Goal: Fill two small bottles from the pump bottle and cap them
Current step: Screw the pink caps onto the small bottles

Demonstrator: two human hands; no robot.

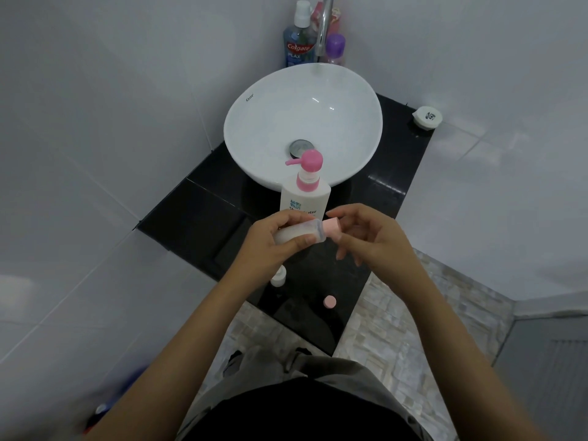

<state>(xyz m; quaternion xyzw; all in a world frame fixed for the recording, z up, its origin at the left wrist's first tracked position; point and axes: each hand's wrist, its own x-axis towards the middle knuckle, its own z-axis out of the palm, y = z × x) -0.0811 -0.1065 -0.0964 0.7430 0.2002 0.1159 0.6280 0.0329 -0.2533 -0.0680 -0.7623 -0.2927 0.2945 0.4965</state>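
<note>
Left hand [273, 246] grip is closed around a small bottle [297, 233], held on its side above the black surface [197, 214]. Right hand [369, 240] pinches the pink cap [331, 228] seated on the bottle neck between thumb and fingers. Pump bottle [305, 192] stands upright just behind the hands, in front of the white sink [254, 122], nozzle pointing left. Second small bottle [278, 276] stands uncapped below the left hand. Second pink cap [330, 302] lies on the surface near its front edge.
</note>
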